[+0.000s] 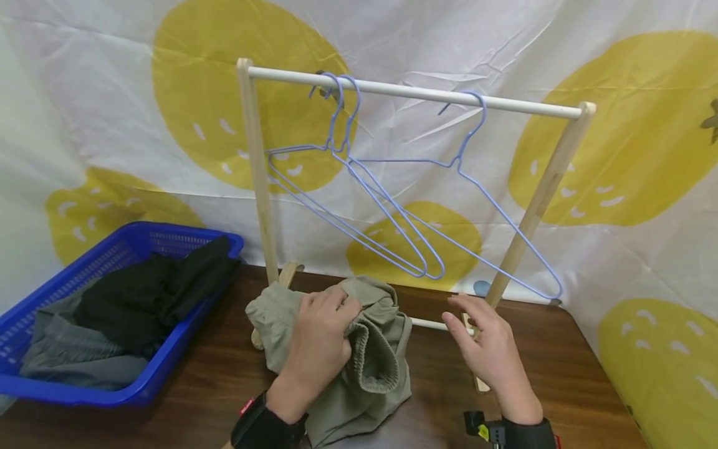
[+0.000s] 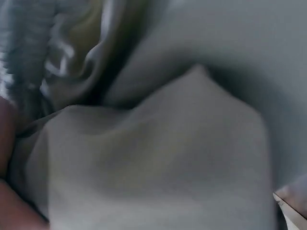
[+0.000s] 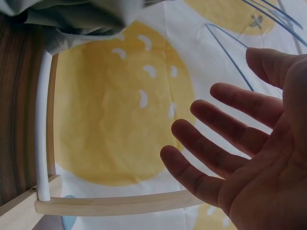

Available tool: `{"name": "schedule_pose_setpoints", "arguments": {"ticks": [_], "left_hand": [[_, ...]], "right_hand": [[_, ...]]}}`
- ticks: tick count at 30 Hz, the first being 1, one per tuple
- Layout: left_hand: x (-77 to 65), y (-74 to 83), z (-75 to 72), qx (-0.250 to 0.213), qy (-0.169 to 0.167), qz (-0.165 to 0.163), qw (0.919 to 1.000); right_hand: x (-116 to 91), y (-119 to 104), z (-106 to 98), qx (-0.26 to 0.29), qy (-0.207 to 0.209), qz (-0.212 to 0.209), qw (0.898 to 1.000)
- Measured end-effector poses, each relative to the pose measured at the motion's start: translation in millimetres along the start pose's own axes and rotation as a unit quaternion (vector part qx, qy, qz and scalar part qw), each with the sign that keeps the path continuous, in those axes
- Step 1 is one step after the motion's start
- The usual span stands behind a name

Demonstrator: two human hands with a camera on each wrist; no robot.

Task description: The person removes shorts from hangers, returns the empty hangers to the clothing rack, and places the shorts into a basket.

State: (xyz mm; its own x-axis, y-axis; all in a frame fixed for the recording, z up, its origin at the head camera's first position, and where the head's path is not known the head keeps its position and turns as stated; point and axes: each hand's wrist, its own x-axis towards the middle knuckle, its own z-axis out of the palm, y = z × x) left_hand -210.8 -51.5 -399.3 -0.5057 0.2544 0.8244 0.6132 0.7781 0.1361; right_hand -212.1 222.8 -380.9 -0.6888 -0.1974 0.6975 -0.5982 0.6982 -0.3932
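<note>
A bunched pair of olive-grey pants (image 1: 373,408) lies in front of the rack, its gathered elastic opening (image 1: 378,365) turned toward me. My left hand (image 1: 322,337) grips the fabric from above with curled fingers. Close up in the left wrist view, the pants (image 2: 158,163) fill most of the picture, and part of the left hand (image 2: 17,206) shows at the edge. To the right of the pants, my right hand (image 1: 488,343) is raised and holds nothing. Its fingers are spread and slightly bent in the right wrist view, where the palm of the right hand (image 3: 264,187) shows.
A wooden rack with a white rail (image 1: 415,90) stands behind the pants. Two blue hangers (image 1: 387,212) hang close together, and another blue hanger (image 1: 505,215) hangs farther right. At left, a blue basket (image 1: 168,349) holds dark and grey clothes (image 1: 140,305). The brown table (image 1: 561,374) meets a patterned cloth.
</note>
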Motion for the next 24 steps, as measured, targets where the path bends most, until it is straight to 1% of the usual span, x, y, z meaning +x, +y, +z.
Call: {"name": "schedule_pose_setpoints", "arguments": {"ticks": [1, 3, 6, 8, 10, 12, 14, 16, 20, 22, 24], "left_hand": [[-1.0, 1.1, 1.6, 0.009, -0.012, 0.006, 0.9999], [-4.3, 5.1, 4.5, 0.021, -0.047, 0.013, 0.9986], [-10.1, 13.2, 8.9, 0.042, -0.106, 0.021, 0.9933], [-14.0, 18.9, 11.3, 0.057, -0.15, 0.034, 0.9865], [-17.3, 23.7, 13.8, 0.07, -0.192, 0.051, 0.9777], [-19.9, 27.3, 15.7, 0.071, -0.23, 0.062, 0.9687], [-21.6, 29.5, 16.6, 0.066, -0.265, 0.064, 0.9597], [-22.8, 30.7, 16.5, 0.057, -0.298, 0.054, 0.9512], [-24.1, 31.8, 14.4, 0.021, -0.358, 0.019, 0.9332], [-24.9, 31.8, 13.9, -0.003, -0.39, -0.001, 0.9207], [-26.1, 31.0, 14.2, -0.023, -0.42, -0.014, 0.9073]], "right_hand": [[0, 0, 0, 0.0, 0.0, 0.001, 1.0], [0, 0, -1, -0.001, -0.003, 0.004, 1.0], [-1, -1, -2, -0.002, -0.007, 0.01, 1.0], [-1, -1, -2, -0.001, -0.009, 0.012, 1.0], [-1, -1, -2, -0.002, -0.009, 0.013, 1.0], [-1, -1, -2, -0.001, -0.01, 0.013, 1.0], [-1, 0, -2, -0.002, -0.009, 0.014, 1.0], [-1, 0, -2, -0.002, -0.009, 0.014, 1.0], [-1, 0, -2, -0.003, -0.011, 0.017, 1.0], [-1, 0, -2, -0.002, -0.012, 0.02, 1.0], [-2, 0, -3, -0.001, -0.012, 0.022, 1.0]]}}
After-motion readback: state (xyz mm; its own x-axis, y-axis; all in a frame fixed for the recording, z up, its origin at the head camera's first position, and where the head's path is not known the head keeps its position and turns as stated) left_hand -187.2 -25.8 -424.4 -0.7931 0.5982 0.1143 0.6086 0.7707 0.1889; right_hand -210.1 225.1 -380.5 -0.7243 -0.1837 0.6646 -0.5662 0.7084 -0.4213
